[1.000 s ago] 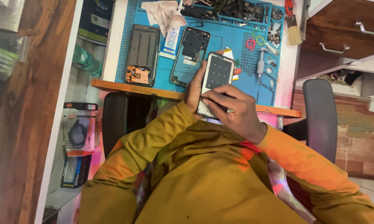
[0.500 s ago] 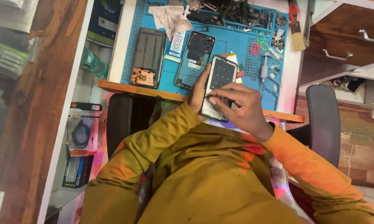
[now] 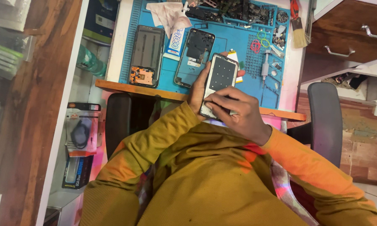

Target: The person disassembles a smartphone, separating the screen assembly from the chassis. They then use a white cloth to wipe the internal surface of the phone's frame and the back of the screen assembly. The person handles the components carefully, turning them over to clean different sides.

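Blue work mat (image 3: 234,42) fills the top centre of the frame, spread on a pale desk (image 3: 115,46) with an orange front edge. I'm looking down over mustard-yellow sleeves, and both hands meet at the middle. My left hand (image 3: 198,86) cups a phone panel (image 3: 219,81) from its left side, fingers wrapped behind it, so that grip is closed on it. My right hand (image 3: 238,113) lies over the panel's lower end, fingers curled and pressing on it. The panel shows a grey face dotted with small marks, held tilted just above the mat's near edge. Left of it lie two opened phone bodies, one dark with an orange patch (image 3: 145,55), one black-framed (image 3: 195,56). A white glue tube (image 3: 176,37) with blue print lies between them, up top. At lower left, flat retail packs (image 3: 80,129), orange and black, hang below the desk. A brush (image 3: 298,29) sits at upper right.
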